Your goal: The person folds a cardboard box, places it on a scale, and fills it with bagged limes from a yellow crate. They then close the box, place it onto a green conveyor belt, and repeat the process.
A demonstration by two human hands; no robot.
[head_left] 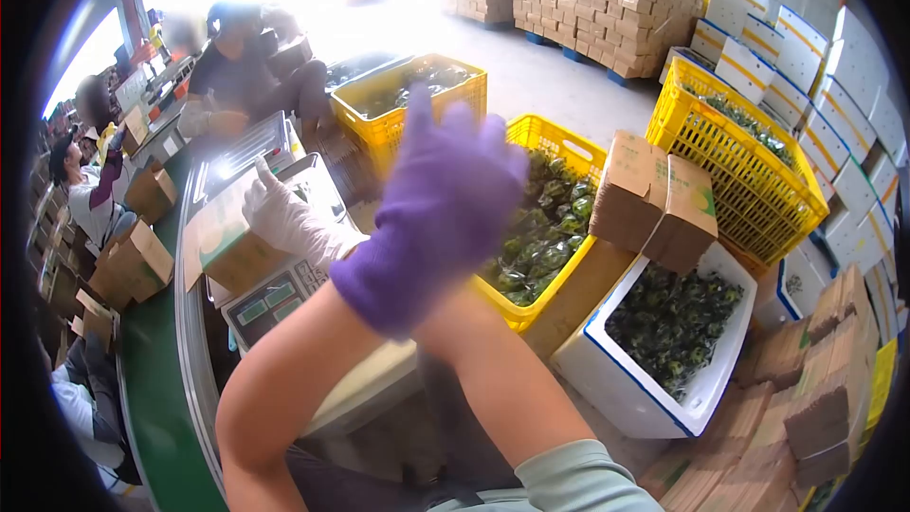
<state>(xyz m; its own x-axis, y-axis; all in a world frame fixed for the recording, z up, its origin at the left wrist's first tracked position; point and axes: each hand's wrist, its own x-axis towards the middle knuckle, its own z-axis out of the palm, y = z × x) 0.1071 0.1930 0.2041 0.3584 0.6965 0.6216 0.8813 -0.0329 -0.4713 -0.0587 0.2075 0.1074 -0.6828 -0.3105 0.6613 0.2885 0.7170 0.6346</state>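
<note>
Now the brown box (242,251) is sitting left of the right hand (284,216), by the scale's (265,308) edge. I can't tell that nearer hand's hold; the left hand (445,190) is hanging wide, farther off.

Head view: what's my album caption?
Crossed arms: purple-gloved left hand before a yellow crate, white-gloved right hand by a cardboard box.

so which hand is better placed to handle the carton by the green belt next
Probably the right hand, gloved white: it is at the carton; the left hand, gloved purple, is crossed over, nearer a yellow crate.
</note>
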